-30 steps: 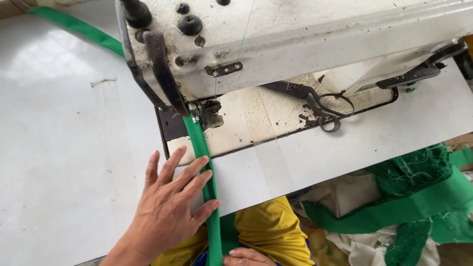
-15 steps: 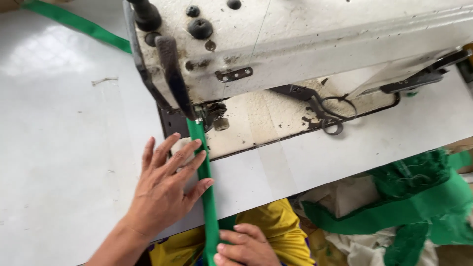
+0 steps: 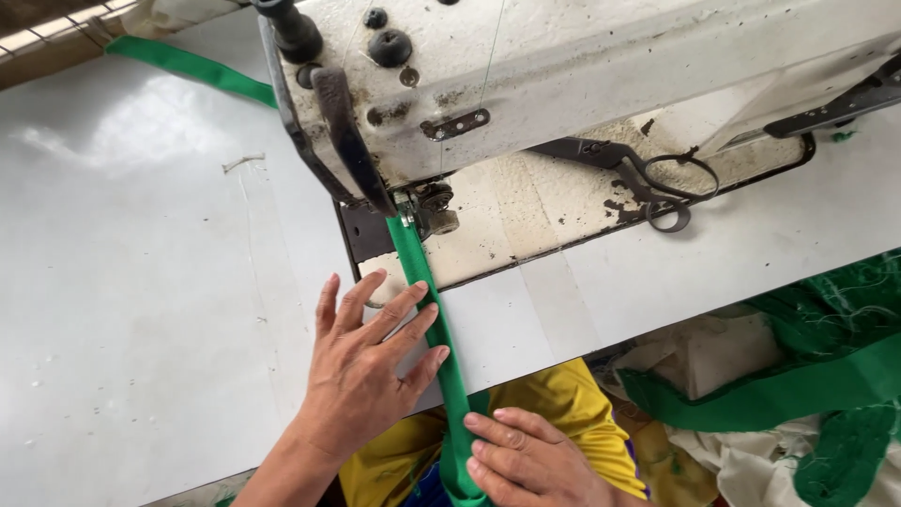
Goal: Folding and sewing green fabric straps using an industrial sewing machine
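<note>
A long narrow green fabric strip (image 3: 434, 310) runs from under the presser foot of the worn white sewing machine (image 3: 582, 84) toward six o'clock. The left hand (image 3: 361, 371) lies flat, fingers spread, touching the strip's nine-o'clock edge. The right hand (image 3: 530, 455) pinches the strip below the white table (image 3: 141, 282) edge.

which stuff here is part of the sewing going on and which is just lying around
In use:
- green strip, running under the presser foot
- sewing machine
- left hand, flat on the table beside the strip
- right hand, holding the strip at the table edge

Lying about:
- scissors on the machine bed
- green fabric pile at the right
- thread scrap on the white table
</note>
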